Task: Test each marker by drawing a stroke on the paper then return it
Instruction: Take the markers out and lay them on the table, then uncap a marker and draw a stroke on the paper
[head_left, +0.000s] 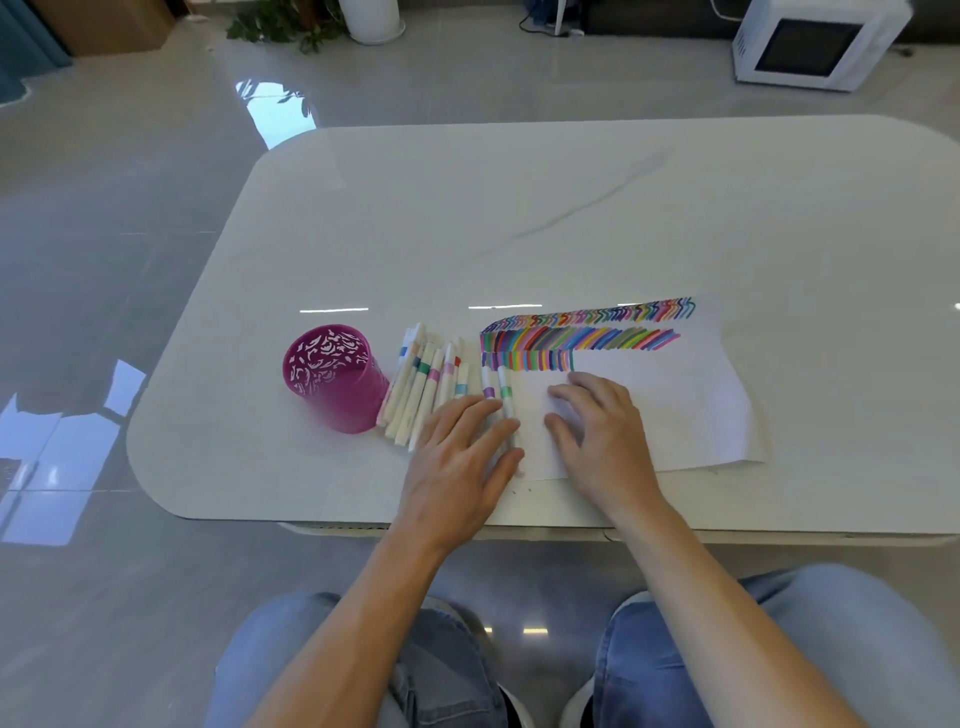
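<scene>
A white paper sheet lies on the table, its far part filled with rows of coloured strokes. Left of it lies a pile of several white markers with coloured bands. Two more markers, one purple-banded and one green-banded, lie along the paper's left edge. My left hand lies flat with straight fingers over the near ends of these markers. Flat on the blank paper rests my right hand, fingers spread, holding nothing.
A magenta perforated pen cup stands left of the marker pile. The white table's near edge runs just below my hands. Beyond the table, a white microwave and a plant pot sit on the floor.
</scene>
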